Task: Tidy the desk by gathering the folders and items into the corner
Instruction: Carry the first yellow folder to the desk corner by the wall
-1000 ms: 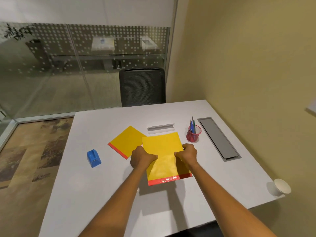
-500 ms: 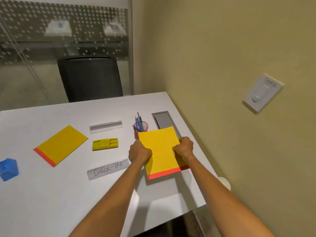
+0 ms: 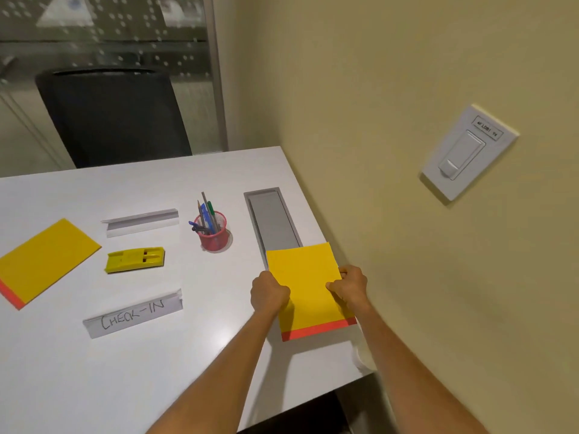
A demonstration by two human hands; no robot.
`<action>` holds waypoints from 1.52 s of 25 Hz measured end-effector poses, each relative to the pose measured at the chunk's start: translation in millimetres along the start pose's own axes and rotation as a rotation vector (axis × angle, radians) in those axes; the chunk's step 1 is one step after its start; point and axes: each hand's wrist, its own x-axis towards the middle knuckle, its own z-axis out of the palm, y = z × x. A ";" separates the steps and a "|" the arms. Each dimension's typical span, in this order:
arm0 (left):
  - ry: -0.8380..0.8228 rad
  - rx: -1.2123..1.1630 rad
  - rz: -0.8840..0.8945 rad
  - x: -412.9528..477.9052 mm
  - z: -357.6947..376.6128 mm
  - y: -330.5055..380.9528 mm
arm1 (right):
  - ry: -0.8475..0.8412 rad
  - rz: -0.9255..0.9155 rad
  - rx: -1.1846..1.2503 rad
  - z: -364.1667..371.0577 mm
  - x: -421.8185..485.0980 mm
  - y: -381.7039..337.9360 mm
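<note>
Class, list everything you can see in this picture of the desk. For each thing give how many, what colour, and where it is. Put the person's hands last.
Desk: 1, white, against the wall.
Folders: 2, yellow with red edge; one held at the right edge, one flat at far left.
Pen cup: 1, red mesh, holding pens, centre.
Stapler: 1, yellow, left of centre.
CHECK-IN sign: 1, white, near the front.
Folded card: 1, white, behind the stapler.
Cable tray: 1, grey, by the wall.
Chair: 1, black, behind the desk.
Wall switch: 1, white, right wall.
Left hand, right hand: gripping the folder's sides.
</note>
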 end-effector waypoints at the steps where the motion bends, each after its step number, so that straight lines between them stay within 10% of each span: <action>1: -0.012 0.005 0.003 4.7 12.2 0.0 | -0.002 0.011 0.000 0.1 10.0 10.0; 38: -0.008 0.136 -0.006 24.0 92.6 -15.2 | 0.080 -0.173 -0.337 23.2 45.5 68.4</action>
